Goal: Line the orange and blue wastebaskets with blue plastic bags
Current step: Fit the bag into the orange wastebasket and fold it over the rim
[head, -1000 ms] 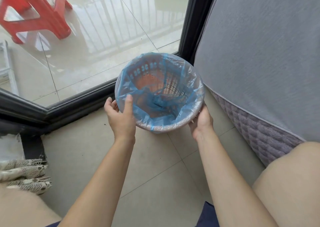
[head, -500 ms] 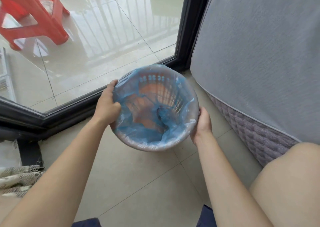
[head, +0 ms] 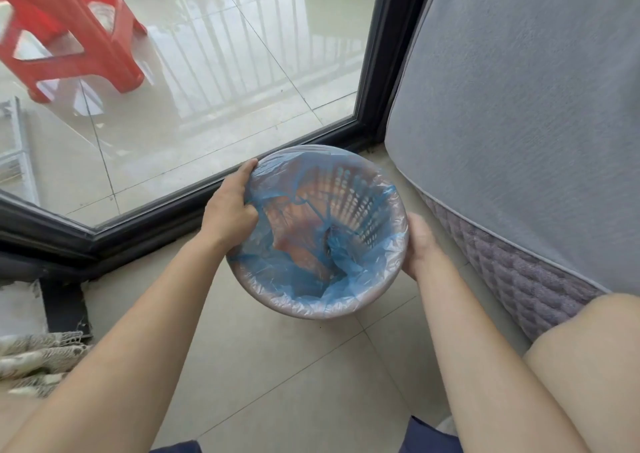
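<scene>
Blue thin plastic bag (head: 313,279): sat inside the round orange perforated plastic wastebasket (head: 358,198), edge folded out over the rim, middle bunched and wrinkly near the bottom.
Orange wastebasket: was held tipped toward the camera, low over the beige tiled floor (head: 277,366), between the black window frame (head: 166,215) and the grey quilted mattress (head: 519,123).
Left hand (head: 230,207): gripped the far-left rim, fingers curled in over the plastic.
Right hand (head: 420,245): sat against the right side. The fingers went round behind the wall, so I couldn't tell how far they were closed or how tight the hold was.
Doing it well: I'd reckon even out the film all round the rim, then push the bunched middle down flat so no air gets trapped. Go gently though, that film looked like it'd tear.
Hard to see: the basket's underside, and whether it touched the floor. Blue wastebasket wasn't in view at all.
</scene>
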Motion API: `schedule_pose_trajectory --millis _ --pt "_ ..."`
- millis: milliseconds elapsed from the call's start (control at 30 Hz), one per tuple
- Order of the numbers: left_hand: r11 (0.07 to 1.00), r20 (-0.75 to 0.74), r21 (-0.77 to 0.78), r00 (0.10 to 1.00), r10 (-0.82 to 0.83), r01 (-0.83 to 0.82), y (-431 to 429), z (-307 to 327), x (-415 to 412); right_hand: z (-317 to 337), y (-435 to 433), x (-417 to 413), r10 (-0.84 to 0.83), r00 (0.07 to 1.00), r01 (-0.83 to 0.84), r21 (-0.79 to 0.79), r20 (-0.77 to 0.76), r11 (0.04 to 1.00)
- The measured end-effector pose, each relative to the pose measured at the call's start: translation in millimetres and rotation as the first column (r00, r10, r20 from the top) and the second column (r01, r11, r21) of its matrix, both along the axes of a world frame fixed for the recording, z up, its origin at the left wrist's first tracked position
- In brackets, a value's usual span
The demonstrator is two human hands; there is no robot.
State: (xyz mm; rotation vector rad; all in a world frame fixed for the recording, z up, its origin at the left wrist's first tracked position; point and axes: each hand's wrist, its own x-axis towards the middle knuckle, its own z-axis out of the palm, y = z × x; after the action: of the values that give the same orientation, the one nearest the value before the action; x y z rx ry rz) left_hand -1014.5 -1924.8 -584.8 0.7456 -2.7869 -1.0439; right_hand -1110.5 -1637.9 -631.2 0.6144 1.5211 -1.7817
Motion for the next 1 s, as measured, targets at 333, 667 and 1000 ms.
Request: schedule_pose_trajectory --millis 333,667,1000 --pt "0.950 0.064 -0.127 0.958 -0.279 0.285 -1 0 -15 34 -19 -52 0.348 0.935 -0.342 0.089 -0.067 0.935" --pt "0.899 0.138 -0.314 0.951 -0.275 0.306 -4 19 -4 32 -30 -61 0.552 0.834 -0.516 0.340 -0.011 0.786" --pt "0.960 0.015 -0.034 0.960 0.279 -0.279 52 6 71 60 -70 -68 0.687 0.726 -0.671 0.214 -0.006 0.710"
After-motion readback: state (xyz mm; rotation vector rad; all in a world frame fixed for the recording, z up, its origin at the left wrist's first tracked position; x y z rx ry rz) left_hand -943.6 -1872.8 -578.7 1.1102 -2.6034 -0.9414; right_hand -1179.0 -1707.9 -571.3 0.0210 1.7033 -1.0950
